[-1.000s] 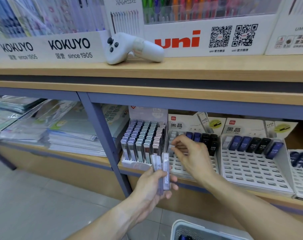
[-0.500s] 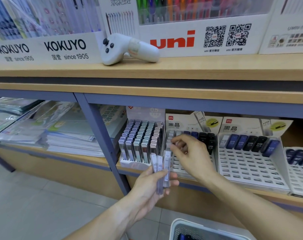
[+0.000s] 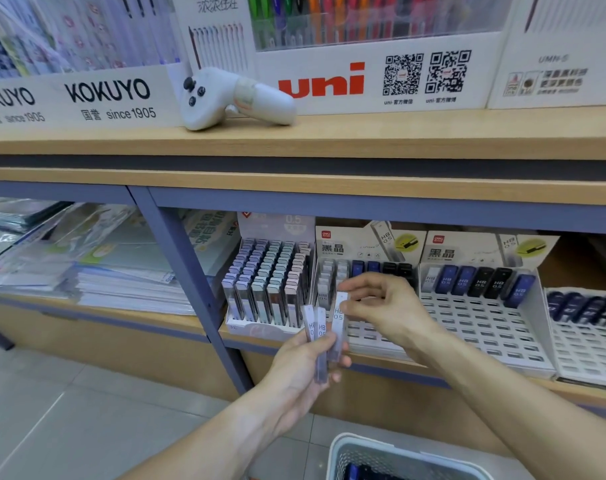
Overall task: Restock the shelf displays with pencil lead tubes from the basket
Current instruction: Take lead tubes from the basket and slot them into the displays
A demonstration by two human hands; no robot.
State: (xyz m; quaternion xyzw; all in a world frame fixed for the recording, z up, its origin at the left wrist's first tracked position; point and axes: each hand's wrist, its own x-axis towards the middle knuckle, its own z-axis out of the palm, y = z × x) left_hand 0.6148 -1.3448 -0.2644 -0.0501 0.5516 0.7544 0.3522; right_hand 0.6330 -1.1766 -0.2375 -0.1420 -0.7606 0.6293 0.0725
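Observation:
My left hand point(image 3: 305, 365) grips three clear pencil lead tubes point(image 3: 320, 336) marked HB 0.5, held upright in front of the lower shelf. My right hand point(image 3: 381, 306) pinches the top of the rightmost tube point(image 3: 339, 315), which stands higher than the other two. Behind them a white slotted display tray point(image 3: 374, 336) holds a few clear, blue and black tubes in its back rows. A second slotted tray point(image 3: 485, 317) to the right has one row of tubes. The grey basket point(image 3: 398, 455) sits at the bottom edge, with dark tubes inside.
A full box of pastel-capped lead tubes point(image 3: 270, 285) stands left of the trays. A blue shelf post point(image 3: 187, 271) divides it from stacked paper packs point(image 3: 86, 268). A white controller point(image 3: 232, 98) lies on the wooden upper shelf point(image 3: 398, 133). A third tray point(image 3: 589, 327) sits far right.
My right hand drew back from the tray's back rows to the tubes in my left hand and took hold of the rightmost tube, which now stands higher.

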